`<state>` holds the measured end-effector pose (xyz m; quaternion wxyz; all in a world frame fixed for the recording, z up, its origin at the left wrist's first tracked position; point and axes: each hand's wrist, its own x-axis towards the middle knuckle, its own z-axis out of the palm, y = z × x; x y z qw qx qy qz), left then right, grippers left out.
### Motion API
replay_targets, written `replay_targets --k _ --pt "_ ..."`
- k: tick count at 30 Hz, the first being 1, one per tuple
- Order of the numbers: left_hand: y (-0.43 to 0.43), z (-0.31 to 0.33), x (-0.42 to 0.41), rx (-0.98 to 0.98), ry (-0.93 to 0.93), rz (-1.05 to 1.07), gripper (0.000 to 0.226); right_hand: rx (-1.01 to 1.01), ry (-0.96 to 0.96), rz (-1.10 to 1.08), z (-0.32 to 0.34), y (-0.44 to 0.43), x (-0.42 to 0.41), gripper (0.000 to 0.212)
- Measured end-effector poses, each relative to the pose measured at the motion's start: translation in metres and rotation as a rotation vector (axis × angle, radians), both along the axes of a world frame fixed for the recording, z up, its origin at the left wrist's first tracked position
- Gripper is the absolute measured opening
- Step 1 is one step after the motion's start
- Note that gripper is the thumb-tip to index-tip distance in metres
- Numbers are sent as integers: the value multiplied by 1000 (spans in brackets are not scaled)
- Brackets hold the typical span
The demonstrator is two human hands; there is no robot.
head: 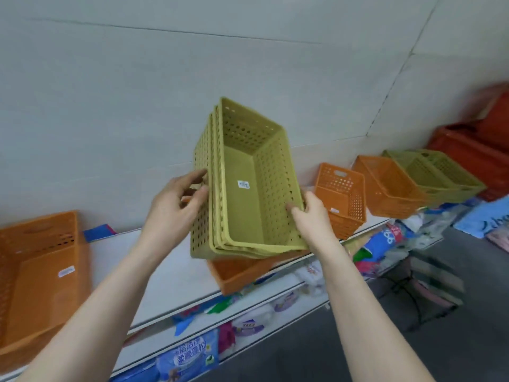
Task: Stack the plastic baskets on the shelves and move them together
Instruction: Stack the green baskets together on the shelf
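A nested stack of green perforated plastic baskets [242,199] is tilted up on its side above the white shelf [165,274], its open mouth facing me. My left hand [176,205] grips the stack's left rim. My right hand [311,213] holds its lower right corner. An orange basket [237,274] lies on the shelf under the stack. Along the shelf stand a large orange basket [41,274] at the left, two more orange baskets [344,197] [385,186] to the right, then green baskets [440,175].
Red crates [473,150] sit at the shelf's far right end. A blue item [99,232] lies against the wall. The lower shelf holds packaged goods [190,357]. Dark floor and a wire stand [421,296] lie at the right.
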<state>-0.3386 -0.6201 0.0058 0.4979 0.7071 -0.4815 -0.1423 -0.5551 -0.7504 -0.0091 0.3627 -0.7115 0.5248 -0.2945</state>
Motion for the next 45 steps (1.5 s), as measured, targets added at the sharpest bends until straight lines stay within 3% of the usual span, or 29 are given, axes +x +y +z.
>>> replay_targets --k 5,8,17,21,27,33,37,41,45 --pt "-89 -1 -92 -1 61 -151 35 24 -73 -120 13 -71 -114 27" --pt "-143 -11 -154 2 11 -249 34 7 -19 -204 9 -104 -180 23" --pt "-278 -40 -268 140 71 -441 34 -22 146 -342 -1 -202 -315 43" --pt "-353 -55 -289 163 40 -439 34 -52 174 -404 -1 -266 -353 49" --pt "-463 -83 -331 358 -78 -404 45 -90 184 -543 9 -351 -400 48" --pt "-564 -106 -376 534 -353 -438 43 -132 181 -682 4 -423 -434 43" --pt "-590 -127 -401 716 -213 -359 56 -100 145 -693 -2 -456 -455 36" --pt "-600 -107 -396 627 -444 -232 57 -153 108 -625 1 -510 -481 29" --pt "-581 -71 -383 567 -562 -105 66 -199 213 -538 19 -566 -510 29"
